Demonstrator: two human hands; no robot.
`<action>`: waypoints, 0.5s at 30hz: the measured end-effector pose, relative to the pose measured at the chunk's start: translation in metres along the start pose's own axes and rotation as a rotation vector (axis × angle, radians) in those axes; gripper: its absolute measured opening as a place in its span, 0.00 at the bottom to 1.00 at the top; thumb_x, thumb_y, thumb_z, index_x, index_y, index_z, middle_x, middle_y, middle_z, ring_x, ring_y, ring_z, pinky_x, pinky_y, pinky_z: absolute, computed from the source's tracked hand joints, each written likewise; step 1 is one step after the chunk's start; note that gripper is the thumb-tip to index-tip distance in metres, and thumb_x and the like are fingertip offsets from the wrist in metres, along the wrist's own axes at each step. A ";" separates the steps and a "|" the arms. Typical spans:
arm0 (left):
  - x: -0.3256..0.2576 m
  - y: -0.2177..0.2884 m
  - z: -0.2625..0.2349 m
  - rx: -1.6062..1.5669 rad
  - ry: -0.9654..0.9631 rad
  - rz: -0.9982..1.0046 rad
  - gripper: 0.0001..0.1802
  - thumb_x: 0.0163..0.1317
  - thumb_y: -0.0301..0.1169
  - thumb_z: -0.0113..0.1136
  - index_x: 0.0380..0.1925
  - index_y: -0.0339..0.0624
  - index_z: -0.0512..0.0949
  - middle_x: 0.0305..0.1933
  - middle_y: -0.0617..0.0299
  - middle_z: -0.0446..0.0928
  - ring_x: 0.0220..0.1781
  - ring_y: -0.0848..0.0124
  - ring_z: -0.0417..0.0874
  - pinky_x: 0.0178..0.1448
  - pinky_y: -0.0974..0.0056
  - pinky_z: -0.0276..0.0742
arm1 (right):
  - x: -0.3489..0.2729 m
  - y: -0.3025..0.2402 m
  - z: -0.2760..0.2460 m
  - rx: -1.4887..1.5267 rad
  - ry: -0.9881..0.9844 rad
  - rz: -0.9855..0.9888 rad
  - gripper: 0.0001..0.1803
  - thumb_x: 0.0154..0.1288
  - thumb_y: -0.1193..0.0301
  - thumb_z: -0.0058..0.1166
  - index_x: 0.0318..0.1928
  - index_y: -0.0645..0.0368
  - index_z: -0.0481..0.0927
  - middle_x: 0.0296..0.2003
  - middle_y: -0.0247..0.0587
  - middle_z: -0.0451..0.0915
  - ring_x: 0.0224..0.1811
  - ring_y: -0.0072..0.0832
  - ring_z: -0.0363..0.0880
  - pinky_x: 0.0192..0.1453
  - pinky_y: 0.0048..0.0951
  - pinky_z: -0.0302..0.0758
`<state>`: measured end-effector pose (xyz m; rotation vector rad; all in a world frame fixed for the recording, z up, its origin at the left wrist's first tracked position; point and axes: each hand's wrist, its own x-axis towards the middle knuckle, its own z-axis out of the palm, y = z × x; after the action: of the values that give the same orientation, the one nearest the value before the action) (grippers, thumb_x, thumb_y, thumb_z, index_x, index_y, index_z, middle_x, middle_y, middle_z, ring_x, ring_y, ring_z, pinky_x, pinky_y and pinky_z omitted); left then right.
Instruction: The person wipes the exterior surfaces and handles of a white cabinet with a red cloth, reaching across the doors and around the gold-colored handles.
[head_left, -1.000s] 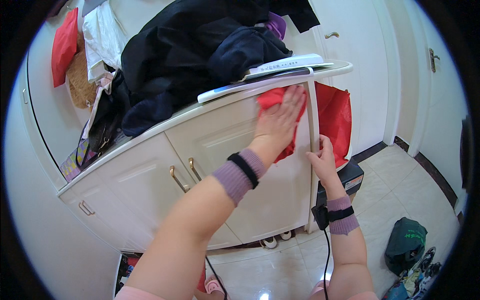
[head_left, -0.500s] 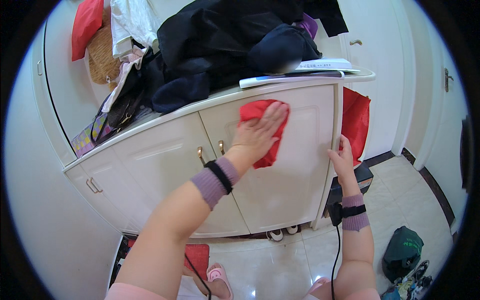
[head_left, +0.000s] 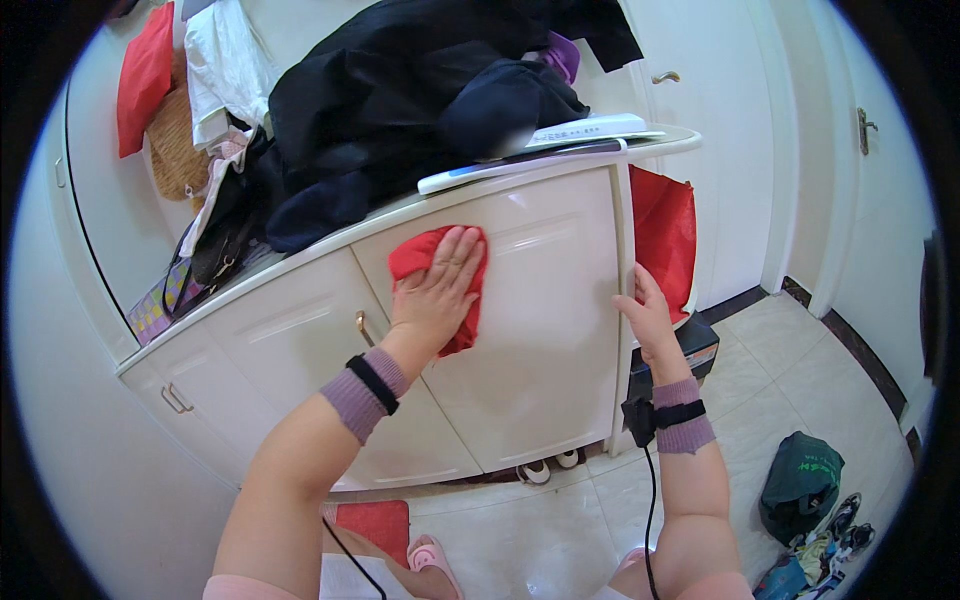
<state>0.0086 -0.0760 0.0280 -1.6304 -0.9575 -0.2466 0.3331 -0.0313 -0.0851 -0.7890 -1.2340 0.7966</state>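
Observation:
A red cloth [head_left: 410, 257] lies pressed against the white cabinet's right door [head_left: 550, 340]. My left hand [head_left: 440, 290] holds it there, palm down and fingers stretched over it; the hand and cloth hide that door's handle. The other door's bronze handle [head_left: 362, 327] shows just left of my wrist. At the cabinet's right edge [head_left: 622, 370], my right hand [head_left: 652, 315] grips the upright side, thumb toward the front and fingers on the outer side. A red bag [head_left: 664, 235] is just behind those fingers.
Dark clothes [head_left: 370, 100], a navy cap [head_left: 510, 100] and books [head_left: 590, 130] cover the cabinet top. A dark box [head_left: 698, 355] stands beside it. White shoes [head_left: 535, 471] peek out underneath. A green bag [head_left: 802, 485] sits on the floor at right, and a red mat [head_left: 375, 528] by my feet.
My left hand has slid the cloth left and slightly down across the door, covering its handle. My right hand stays at the cabinet edge. The whole view has shifted a little.

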 end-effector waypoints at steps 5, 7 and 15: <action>0.086 0.057 -0.009 -0.273 0.082 0.035 0.42 0.63 0.47 0.57 0.77 0.49 0.59 0.84 0.67 0.50 0.84 0.76 0.49 0.64 0.64 0.67 | 0.004 0.015 -0.008 0.000 0.042 -0.057 0.37 0.62 0.80 0.54 0.72 0.65 0.63 0.60 0.41 0.77 0.62 0.28 0.75 0.67 0.29 0.71; 0.115 0.072 -0.004 -0.288 0.232 0.016 0.43 0.62 0.45 0.58 0.76 0.48 0.59 0.83 0.66 0.52 0.83 0.76 0.51 0.60 0.66 0.72 | 0.002 0.010 -0.001 0.002 0.015 -0.038 0.38 0.61 0.79 0.57 0.73 0.66 0.63 0.64 0.46 0.73 0.65 0.32 0.73 0.69 0.31 0.70; 0.155 0.105 -0.005 -0.268 0.308 0.019 0.41 0.64 0.44 0.55 0.76 0.45 0.59 0.84 0.65 0.51 0.83 0.76 0.51 0.69 0.63 0.66 | -0.003 0.008 -0.002 0.000 0.085 -0.055 0.35 0.59 0.78 0.58 0.68 0.65 0.66 0.61 0.46 0.74 0.63 0.33 0.74 0.67 0.33 0.71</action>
<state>0.1830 -0.0099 0.0502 -1.7783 -0.6939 -0.6158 0.3336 -0.0297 -0.0934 -0.7780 -1.1751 0.7109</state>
